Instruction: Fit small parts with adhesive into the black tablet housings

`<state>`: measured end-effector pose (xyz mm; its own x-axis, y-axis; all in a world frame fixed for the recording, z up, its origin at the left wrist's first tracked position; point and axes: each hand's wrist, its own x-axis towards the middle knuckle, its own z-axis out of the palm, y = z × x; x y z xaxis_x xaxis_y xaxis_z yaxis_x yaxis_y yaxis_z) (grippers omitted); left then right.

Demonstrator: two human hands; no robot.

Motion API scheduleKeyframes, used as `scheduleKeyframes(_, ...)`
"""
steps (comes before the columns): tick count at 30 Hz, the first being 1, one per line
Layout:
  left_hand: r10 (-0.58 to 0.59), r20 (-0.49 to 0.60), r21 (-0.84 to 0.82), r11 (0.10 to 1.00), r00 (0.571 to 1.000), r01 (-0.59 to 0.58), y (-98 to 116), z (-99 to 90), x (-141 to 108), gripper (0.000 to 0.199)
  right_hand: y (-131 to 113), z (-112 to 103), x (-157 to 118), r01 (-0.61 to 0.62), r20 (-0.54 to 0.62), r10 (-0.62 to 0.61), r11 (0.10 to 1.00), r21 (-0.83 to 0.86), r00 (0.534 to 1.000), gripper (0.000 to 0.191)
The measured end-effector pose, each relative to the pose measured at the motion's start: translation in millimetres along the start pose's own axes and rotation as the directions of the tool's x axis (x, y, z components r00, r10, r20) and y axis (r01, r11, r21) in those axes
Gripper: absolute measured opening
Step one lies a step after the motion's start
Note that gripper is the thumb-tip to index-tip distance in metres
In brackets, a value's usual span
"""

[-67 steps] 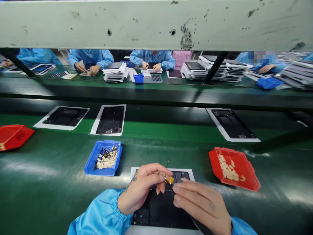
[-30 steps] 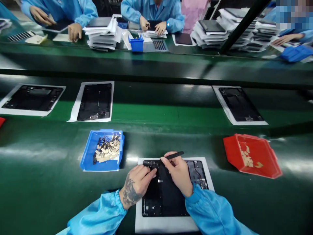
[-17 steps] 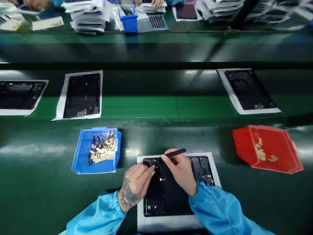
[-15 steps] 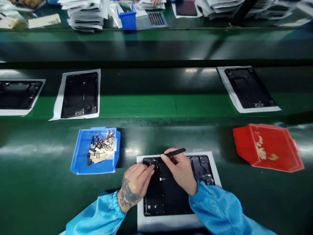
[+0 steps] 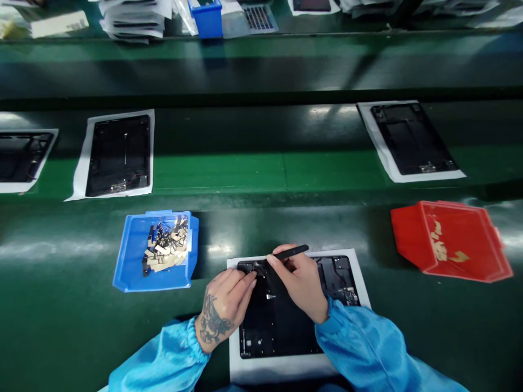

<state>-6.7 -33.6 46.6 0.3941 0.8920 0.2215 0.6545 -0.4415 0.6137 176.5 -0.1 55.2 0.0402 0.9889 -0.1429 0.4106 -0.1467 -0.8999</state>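
Black spudger [image 5: 288, 252] pinched in your right hand [image 5: 300, 283]; left hand [image 5: 225, 306] has fingertips [image 5: 250, 283] on the black device housing [image 5: 281, 326], grip unclear; blue parts tray [image 5: 134, 256] left of your fingers.

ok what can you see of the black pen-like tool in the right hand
The slim black pen-shaped tool looks like matte plastic, with no visible markings. The right hand grips it between thumb and fingers, hiding part of it. It lies at a slant, its upper end sticking out past the fingers, its lower end angled down toward the black device casing, near the left hand. Whether the tip touches the casing cannot be told.
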Motion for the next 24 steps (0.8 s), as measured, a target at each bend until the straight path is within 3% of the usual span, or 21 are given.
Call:
scheduleKeyframes(12,-0.002,-0.004,0.012,1.0,1.0,0.002,1.1,-1.4,0.7,0.025,0.7,2.6,-0.2,0.022,-0.011,-0.022,1.0,0.008,1.0,0.013)
scheduleKeyframes(24,0.014,0.039,0.33,0.944,0.999,-0.026,5.9,4.2,4.2,0.028,2.1,3.9,-0.9,0.061,-0.018,-0.06,0.998,0.014,0.998,0.01)
